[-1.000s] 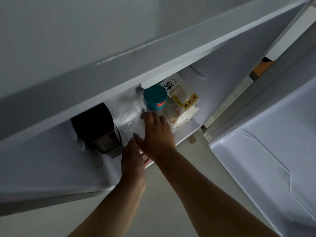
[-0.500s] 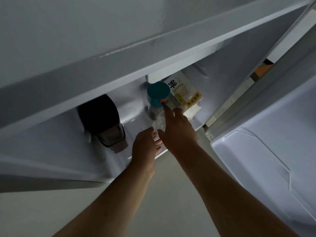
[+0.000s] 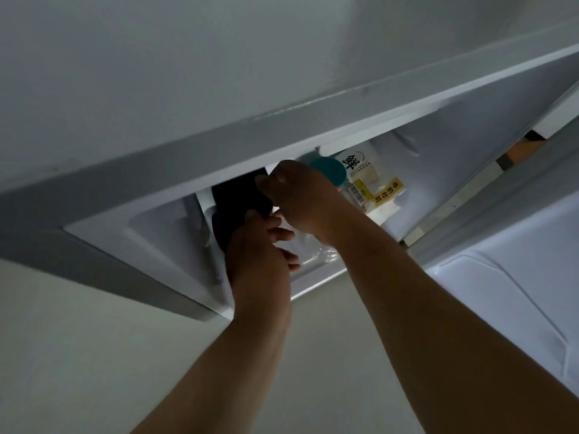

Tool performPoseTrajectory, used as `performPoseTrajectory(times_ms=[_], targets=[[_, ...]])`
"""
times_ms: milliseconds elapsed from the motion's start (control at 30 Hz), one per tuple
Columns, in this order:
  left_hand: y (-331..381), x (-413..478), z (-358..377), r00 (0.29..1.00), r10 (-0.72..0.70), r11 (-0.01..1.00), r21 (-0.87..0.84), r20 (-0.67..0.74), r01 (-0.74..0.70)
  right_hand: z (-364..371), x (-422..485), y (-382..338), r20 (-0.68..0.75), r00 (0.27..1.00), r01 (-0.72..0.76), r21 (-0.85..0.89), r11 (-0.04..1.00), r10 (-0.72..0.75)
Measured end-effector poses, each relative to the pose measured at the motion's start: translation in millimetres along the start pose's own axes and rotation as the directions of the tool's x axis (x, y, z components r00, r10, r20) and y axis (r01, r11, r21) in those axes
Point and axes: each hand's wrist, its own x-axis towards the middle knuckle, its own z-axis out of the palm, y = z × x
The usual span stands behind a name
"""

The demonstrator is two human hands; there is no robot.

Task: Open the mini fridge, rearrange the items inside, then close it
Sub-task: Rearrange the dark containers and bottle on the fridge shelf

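The mini fridge stands open, seen from above. Inside on the left sits a black container. My left hand grips its lower right side with the thumb on it. My right hand curls over its top right edge. Just behind my right hand is a teal-lidded jar, partly hidden. A bread bag with a yellow label leans at the back right. A clear glass item lies on the fridge floor under my right wrist.
The open fridge door hangs at the right with its white inner liner facing me. The fridge's top panel overhangs and hides the upper interior. Pale floor lies below, in front of the fridge's front rim.
My right hand moved left from the teal-lidded jar to the top of the black container. My left hand rose from the fridge floor onto the container's side. The camera shifted.
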Motion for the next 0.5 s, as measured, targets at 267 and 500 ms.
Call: performPoseTrajectory(times_ms=[267,500], targets=[[-8,-14,29,0.976,0.011,0.986,0.163,0.216,-0.047,-22,-15,26,-0.051,0.974,-0.221,0.007,0.975,0.221],[-32,6,37,0.979,0.051,0.983,0.161,0.197,-0.084,-32,-11,38,-0.164,0.966,-0.224,-0.163,0.961,0.198]])
